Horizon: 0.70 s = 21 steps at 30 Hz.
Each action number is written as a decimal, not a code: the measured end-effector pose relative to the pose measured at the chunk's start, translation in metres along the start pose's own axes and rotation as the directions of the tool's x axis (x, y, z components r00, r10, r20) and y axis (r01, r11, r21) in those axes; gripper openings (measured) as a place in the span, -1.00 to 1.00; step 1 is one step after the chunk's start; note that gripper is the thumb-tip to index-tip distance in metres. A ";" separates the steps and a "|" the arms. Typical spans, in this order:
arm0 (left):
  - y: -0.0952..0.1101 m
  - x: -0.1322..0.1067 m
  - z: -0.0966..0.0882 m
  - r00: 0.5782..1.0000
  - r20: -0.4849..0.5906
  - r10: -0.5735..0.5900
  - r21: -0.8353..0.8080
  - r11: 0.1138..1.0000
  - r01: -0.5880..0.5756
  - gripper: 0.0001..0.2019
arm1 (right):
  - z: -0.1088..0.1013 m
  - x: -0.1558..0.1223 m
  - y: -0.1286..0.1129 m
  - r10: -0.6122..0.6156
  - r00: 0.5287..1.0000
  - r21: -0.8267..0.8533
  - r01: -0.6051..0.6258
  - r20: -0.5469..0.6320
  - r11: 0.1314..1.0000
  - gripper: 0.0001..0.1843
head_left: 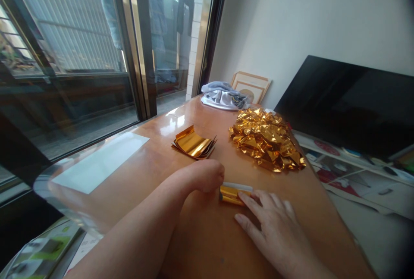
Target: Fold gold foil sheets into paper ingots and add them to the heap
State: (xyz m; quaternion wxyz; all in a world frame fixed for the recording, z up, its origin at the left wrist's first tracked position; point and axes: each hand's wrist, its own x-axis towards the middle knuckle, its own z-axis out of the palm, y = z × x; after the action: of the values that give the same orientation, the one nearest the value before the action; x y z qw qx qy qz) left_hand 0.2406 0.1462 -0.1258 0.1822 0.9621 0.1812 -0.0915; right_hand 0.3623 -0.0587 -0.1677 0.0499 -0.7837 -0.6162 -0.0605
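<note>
A small folded piece of gold foil (230, 194) with a white edge lies on the wooden table (155, 171). My right hand (274, 231) rests flat beside it, fingers stretched out, with the fingertips on the foil's right end. My left hand (205, 175) presses down at the foil's left end; it shows only as a rounded end, and its fingers are hidden. A stack of flat gold foil sheets (194, 143) sits farther back on the table. To its right lies a heap of crumpled gold foil (267, 139).
A grey-white cloth (223, 95) and a leaning picture frame (250, 85) are at the table's far end. A black screen (349, 98) stands on the right above a low shelf. A white sheet (100, 160) lies at the left. Sliding glass doors (80, 54) fill the left side.
</note>
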 end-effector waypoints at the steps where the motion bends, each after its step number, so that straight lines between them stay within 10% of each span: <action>1: 0.000 0.000 0.000 1.000 -0.001 -0.004 0.001 1.000 0.004 -0.72 | 0.000 0.000 0.000 0.002 1.000 -0.001 -0.002 0.001 1.000 -0.51; 21: -0.004 0.001 0.012 0.993 -0.065 -0.103 -0.053 0.994 0.100 -0.76 | -0.001 -0.001 0.001 -0.001 0.999 0.015 0.000 0.033 1.000 -0.50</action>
State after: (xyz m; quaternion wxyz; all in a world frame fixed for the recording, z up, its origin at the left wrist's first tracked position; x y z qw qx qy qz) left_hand 0.2390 0.1456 -0.1390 0.1947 0.9494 0.2381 -0.0635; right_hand 0.3627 -0.0602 -0.1665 0.0455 -0.7841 -0.6175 -0.0428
